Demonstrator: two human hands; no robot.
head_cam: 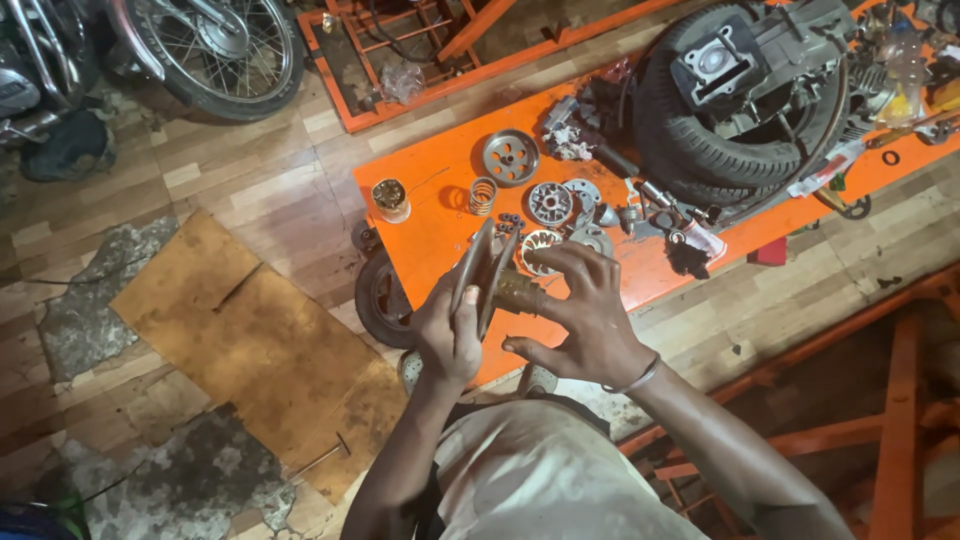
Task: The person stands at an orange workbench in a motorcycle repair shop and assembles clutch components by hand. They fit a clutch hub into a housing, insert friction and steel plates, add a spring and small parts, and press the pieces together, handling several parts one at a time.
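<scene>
Left hand (pixel 448 335) grips the pulley sheave pair (pixel 484 270) edge-on above the orange bench (pixel 440 180). Right hand (pixel 585 315) fingers curl around its greasy hub (pixel 520 293), whose axis points rightward; the right hand is nearer.

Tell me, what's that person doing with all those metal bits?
A person holds a round metal pulley over an orange table. The left hand grips the discs, and the right hand has its fingers on the hub. More discs, a spring and a tyre lie on the table.
</scene>
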